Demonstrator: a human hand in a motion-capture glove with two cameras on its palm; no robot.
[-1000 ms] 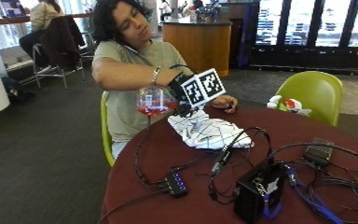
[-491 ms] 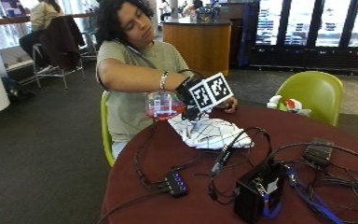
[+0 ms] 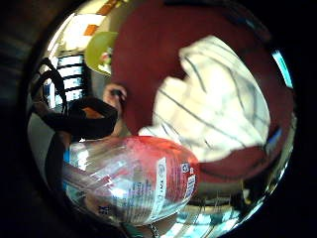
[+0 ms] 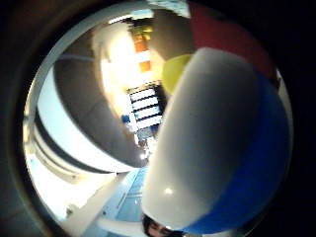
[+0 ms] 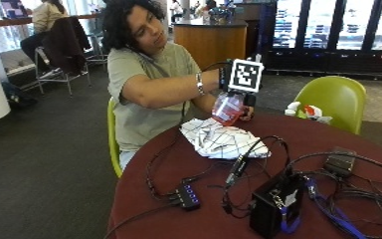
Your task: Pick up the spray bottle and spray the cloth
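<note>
Round, dark red surface (image 5: 178, 199) in a café-like room, with a green chair (image 5: 333, 99) behind it and a tangle of cables (image 5: 257, 164) and a black box (image 5: 277, 204) near the front edge. A white cloth (image 5: 221, 139) with thin dark lines lies crumpled on the surface, in front of the seated person. The gloved right hand (image 5: 238, 92) is raised above the far edge of the cloth with its fingers wrapped round the bottle (image 5: 229, 108), a clear body with red liquid, held tilted over the cloth and not touching it. The little-finger palm view shows the labelled bottle body (image 3: 133, 178) close against the palm, with the striped cloth (image 3: 218, 114) spread beyond it on the surface.

Risks, judged from this pose: which way the nozzle points cannot be made out, so a squeeze could send mist past the cloth onto the bare surface or toward the cables and box lying near the cloth's front edge. The tilt could also keep the bottle's pickup tube out of the liquid, giving a dry stroke. The other hand is mostly hidden behind the bottle; if it sits in the spray's path it would be wetted instead of the cloth.
</note>
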